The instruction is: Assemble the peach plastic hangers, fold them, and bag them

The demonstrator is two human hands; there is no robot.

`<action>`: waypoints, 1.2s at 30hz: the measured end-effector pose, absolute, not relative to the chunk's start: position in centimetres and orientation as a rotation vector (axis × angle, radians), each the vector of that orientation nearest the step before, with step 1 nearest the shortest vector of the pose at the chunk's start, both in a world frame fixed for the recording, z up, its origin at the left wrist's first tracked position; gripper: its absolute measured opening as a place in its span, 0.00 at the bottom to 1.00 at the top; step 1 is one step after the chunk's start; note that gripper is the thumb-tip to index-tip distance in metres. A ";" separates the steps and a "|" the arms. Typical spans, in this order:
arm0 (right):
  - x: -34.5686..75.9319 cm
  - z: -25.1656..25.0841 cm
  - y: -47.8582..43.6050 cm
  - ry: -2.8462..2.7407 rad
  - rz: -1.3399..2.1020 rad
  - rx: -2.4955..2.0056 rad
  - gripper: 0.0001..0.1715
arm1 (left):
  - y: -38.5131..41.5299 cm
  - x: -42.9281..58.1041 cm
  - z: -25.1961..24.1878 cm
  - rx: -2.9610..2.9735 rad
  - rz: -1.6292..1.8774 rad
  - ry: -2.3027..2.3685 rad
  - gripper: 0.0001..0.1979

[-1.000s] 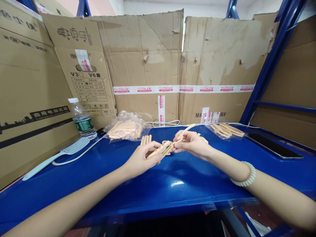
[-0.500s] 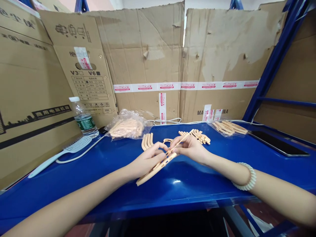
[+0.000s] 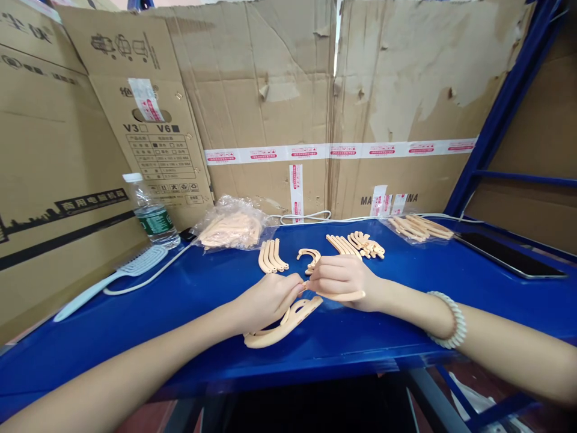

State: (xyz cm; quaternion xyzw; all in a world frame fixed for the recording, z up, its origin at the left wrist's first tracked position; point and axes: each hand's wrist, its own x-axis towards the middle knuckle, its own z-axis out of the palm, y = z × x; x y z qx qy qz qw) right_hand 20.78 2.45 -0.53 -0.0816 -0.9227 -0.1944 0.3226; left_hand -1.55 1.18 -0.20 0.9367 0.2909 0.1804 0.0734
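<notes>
My left hand [image 3: 270, 297] and my right hand [image 3: 340, 279] meet fingertip to fingertip above the blue table [image 3: 189, 313], both closed on beige plastic pieces. The left hand grips a curved beige part [image 3: 282, 322] that hangs below it toward me. The right hand pinches a thin beige strip [image 3: 345, 296] jutting out to the right under its fingers. Just behind the hands lie loose beige hooks [image 3: 309, 257], a small row of curved pieces [image 3: 270, 257] and a fan of similar pieces [image 3: 356, 245].
A clear bag of beige parts [image 3: 232, 227] and a water bottle [image 3: 151, 213] stand back left, with a pale blue comb [image 3: 112, 279] and white cable nearby. Another bag of strips [image 3: 421, 227] and a dark phone [image 3: 509, 255] lie right. Cardboard walls enclose the table.
Both hands have dropped lower and nearer to me. The curved part in the left hand swung down from level to hanging below the hand; the right hand's strip went from upright to flat.
</notes>
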 end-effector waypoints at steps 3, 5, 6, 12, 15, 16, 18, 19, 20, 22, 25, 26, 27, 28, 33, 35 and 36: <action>20.8 -0.8 2.7 -2.384 -0.753 -0.175 0.09 | 1.3 -1.5 -0.3 2.844 0.522 0.898 0.18; 20.8 -0.7 2.5 -2.367 -0.853 -0.134 0.08 | 1.3 -1.5 -0.3 2.827 0.518 0.907 0.18; 20.8 -0.5 2.3 -2.370 -0.892 -0.092 0.08 | 1.3 -1.5 -0.2 2.804 0.512 0.896 0.18; 20.8 1.4 2.0 -2.301 -0.611 -0.055 0.10 | 1.3 -1.7 0.2 2.478 0.530 0.810 0.20; 22.0 3.1 3.3 -2.226 -0.237 -0.390 0.12 | 1.4 -1.5 0.1 2.051 0.526 0.799 0.20; 22.8 3.7 3.9 -2.205 -0.146 -0.549 0.11 | 1.5 -1.4 0.0 1.881 0.508 0.789 0.20; 24.6 4.9 5.2 -2.198 0.052 -0.908 0.08 | 1.9 -1.2 -0.3 1.605 0.458 0.733 0.21; 25.6 5.4 5.8 -2.182 0.190 -1.108 0.08 | 2.1 -1.2 -0.4 1.522 0.441 0.693 0.21; 26.6 5.8 6.3 -2.179 0.338 -1.302 0.07 | 2.3 -1.2 -0.5 1.468 0.434 0.652 0.21; 28.6 6.3 7.1 -2.130 0.604 -1.611 0.11 | 2.7 -1.3 -0.7 1.393 0.453 0.585 0.21; 30.7 6.6 7.6 -2.022 0.840 -1.863 0.34 | 3.1 -1.5 -0.7 1.309 0.515 0.537 0.20; 31.2 6.6 7.7 -2.005 0.865 -1.910 0.40 | 3.1 -1.6 -0.7 1.286 0.530 0.532 0.19; 31.5 6.6 7.7 -2.001 0.874 -1.951 0.44 | 3.2 -1.6 -0.6 1.265 0.541 0.532 0.19; 31.8 6.7 7.8 -2.001 0.875 -1.983 0.45 | 3.1 -1.6 -0.6 1.245 0.549 0.537 0.18; 32.5 6.5 8.3 -1.901 0.891 -2.038 0.43 | 3.0 -1.6 -0.3 1.187 0.601 0.566 0.14; 32.6 6.3 8.4 -1.862 0.876 -2.077 0.43 | 3.0 -1.6 -0.2 1.151 0.633 0.567 0.13; 32.5 6.2 8.5 -1.855 0.866 -2.101 0.43 | 3.1 -1.6 -0.2 1.125 0.649 0.578 0.13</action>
